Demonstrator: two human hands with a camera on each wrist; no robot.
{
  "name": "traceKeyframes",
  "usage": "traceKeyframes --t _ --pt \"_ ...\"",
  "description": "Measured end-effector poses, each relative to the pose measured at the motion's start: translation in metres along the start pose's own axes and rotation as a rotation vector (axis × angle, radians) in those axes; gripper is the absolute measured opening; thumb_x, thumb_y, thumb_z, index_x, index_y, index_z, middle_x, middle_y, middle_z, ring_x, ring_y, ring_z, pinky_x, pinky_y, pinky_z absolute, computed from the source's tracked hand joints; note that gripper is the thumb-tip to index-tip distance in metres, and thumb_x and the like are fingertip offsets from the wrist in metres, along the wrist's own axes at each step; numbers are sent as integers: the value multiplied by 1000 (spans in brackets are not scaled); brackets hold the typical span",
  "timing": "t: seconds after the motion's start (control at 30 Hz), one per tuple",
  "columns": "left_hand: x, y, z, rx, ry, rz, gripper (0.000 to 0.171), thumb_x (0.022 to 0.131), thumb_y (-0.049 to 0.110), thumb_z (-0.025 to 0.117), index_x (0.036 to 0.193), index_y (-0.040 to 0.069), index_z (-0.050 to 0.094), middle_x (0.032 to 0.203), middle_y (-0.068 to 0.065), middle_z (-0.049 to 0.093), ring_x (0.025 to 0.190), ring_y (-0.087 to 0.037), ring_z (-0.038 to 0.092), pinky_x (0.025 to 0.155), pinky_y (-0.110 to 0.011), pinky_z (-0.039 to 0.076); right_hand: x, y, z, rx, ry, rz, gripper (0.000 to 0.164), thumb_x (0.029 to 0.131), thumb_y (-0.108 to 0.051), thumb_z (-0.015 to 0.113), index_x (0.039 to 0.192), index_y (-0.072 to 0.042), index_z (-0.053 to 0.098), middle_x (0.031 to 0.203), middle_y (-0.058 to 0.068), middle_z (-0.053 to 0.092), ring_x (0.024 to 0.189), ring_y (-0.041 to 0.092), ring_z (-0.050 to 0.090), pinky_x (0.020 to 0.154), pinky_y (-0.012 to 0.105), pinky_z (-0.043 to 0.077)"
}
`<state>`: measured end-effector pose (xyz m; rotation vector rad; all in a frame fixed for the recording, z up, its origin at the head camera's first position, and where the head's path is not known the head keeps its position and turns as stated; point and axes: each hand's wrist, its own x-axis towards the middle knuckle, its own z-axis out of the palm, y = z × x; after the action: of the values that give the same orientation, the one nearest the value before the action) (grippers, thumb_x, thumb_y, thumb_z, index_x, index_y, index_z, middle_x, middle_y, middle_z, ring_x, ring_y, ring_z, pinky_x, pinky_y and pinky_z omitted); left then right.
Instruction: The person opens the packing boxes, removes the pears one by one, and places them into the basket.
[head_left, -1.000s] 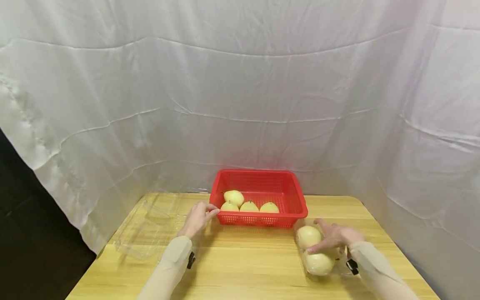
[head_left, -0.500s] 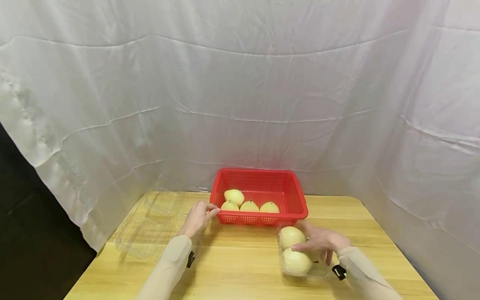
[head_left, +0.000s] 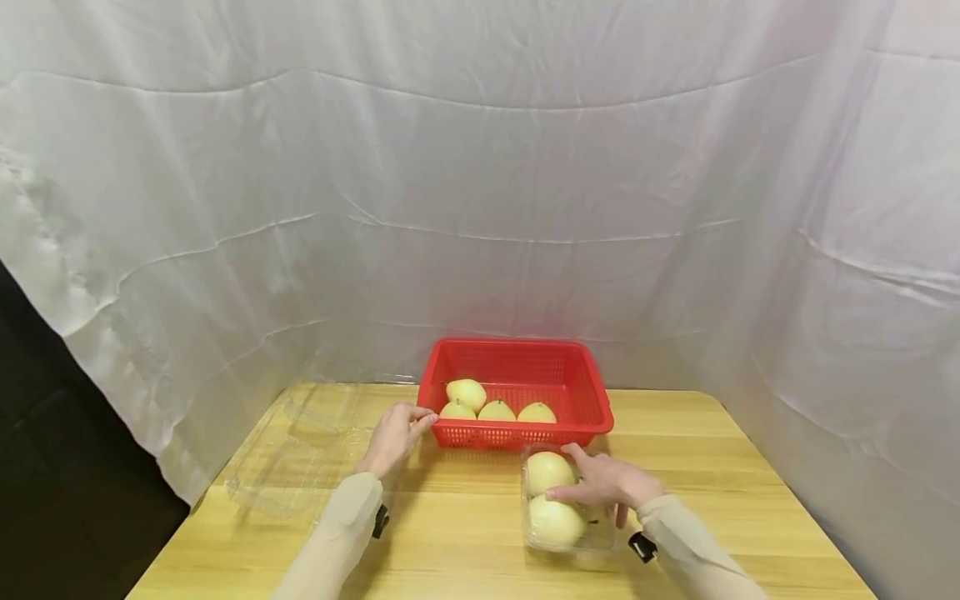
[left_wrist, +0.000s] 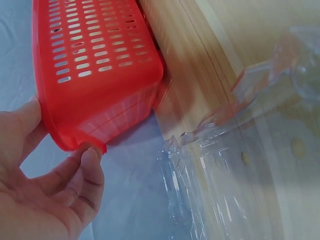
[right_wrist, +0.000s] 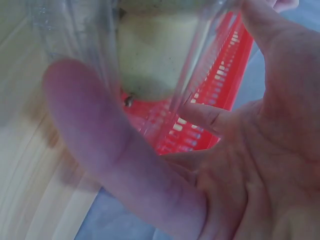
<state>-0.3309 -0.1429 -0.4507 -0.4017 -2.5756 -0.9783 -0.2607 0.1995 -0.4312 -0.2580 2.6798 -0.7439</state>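
My left hand (head_left: 393, 435) pinches the rim of a red plastic basket (head_left: 523, 435) at its near left corner. Several yellow pears (head_left: 467, 392) lie inside, mostly along the left and near sides. In front of the basket stands a clear plastic fruit box (head_left: 573, 542) with large pale pears (head_left: 555, 522) in it. My right hand (head_left: 611, 481) reaches over the box from the right and grips it, fingers spread. The right wrist view has a finger (right_wrist: 95, 120) along the clear wall, with a pear (right_wrist: 155, 55) behind it. The hand covers the box's right part.
More clear plastic boxes (head_left: 281, 483) stand at the table's left, close to my left forearm. A wooden table (head_left: 450, 542) bears everything. Pale grey cloth (head_left: 510, 208) hangs behind and at both sides.
My right hand has moved left with the fruit box, from the table's right side to in front of the basket. The left hand stays at the basket's corner.
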Motion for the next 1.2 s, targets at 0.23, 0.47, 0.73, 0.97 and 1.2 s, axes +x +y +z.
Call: traceKeyframes --t 0.23,0.47,0.73,0.97,1.2 --pt "0 -3 2 -15 15 7 19 85 25 63 94 10 72 93 -2 66 91 -21 58 82 -41 43 6 -10 9 -58 10 -10 86 68 -67 61 136 -26 28 109 22 50 45 28 56 36 37 45" --pt "-4 -4 4 -8 2 -32 23 86 27 61 99 11 71 96 -4 62 93 -21 55 82 -41 42 11 -17 18 -57 20 -65 83 75 -64 56 141 -25 25 117 26 48 44 26 56 35 37 45" --pt "-9 2 5 69 -7 17 29 87 28 60 110 11 66 97 -4 56 86 -18 51 76 -38 43 15 -22 25 -70 32 -122 78 81 -61 50 144 -24 22 123 27 46 40 24 55 35 35 44" --pt "-26 4 9 172 77 49 56 81 23 68 131 10 47 103 -10 52 90 -23 51 77 -39 44 15 -28 32 -169 166 -117 74 80 -62 51 141 -25 31 134 26 36 91 46 56 63 55 47" --pt "-40 13 11 191 56 82 62 82 22 67 134 9 37 109 -11 50 96 -22 51 78 -39 46 9 -41 33 -305 260 -349 65 78 -56 59 130 -19 48 136 18 36 119 43 35 77 63 38"
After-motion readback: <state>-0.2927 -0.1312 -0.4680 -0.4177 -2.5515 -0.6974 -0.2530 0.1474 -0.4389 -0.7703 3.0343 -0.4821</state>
